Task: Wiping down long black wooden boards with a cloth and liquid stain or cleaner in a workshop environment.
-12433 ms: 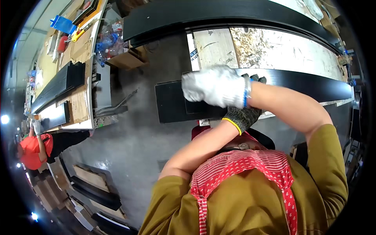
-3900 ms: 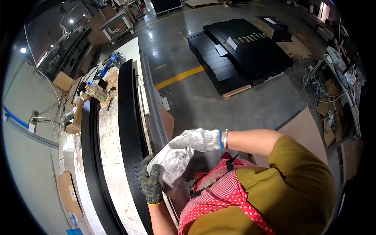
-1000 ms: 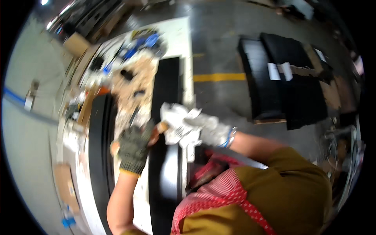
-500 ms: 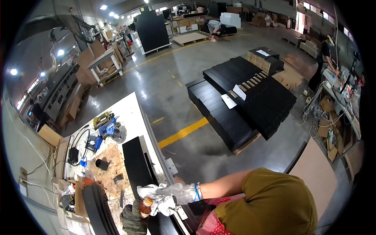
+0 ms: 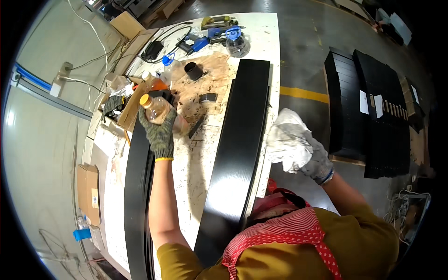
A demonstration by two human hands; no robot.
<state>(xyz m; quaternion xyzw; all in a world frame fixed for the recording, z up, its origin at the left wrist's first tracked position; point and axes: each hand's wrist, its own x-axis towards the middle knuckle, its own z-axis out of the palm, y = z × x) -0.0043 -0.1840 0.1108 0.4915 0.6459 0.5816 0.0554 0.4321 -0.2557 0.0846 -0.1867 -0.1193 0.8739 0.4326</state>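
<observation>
A clear plastic bottle (image 5: 157, 110) with an orange cap is gripped by my left hand (image 5: 160, 136), which wears a dark knitted glove. It hangs tilted above the left part of the workbench. My right hand (image 5: 318, 161), in a grey glove, is closed on a crumpled white cloth (image 5: 290, 141) just off the bench's right edge. Between the two hands a long glossy black board (image 5: 234, 163) lies along the bench. Further black boards (image 5: 136, 200), narrow and side by side, lie beneath my left forearm.
A black cup (image 5: 193, 71) stands on stained brown paper (image 5: 215, 70). Behind it are a blue power tool (image 5: 200, 44) and a jug with a blue lid (image 5: 237, 45). A cardboard box (image 5: 135, 106) sits at the left. Stacked black panels (image 5: 347, 107) are on the floor at right.
My hands have moved apart: the bottle went left, away from the cloth, and the cloth moved right, off the bench. The view has swung toward the bench.
</observation>
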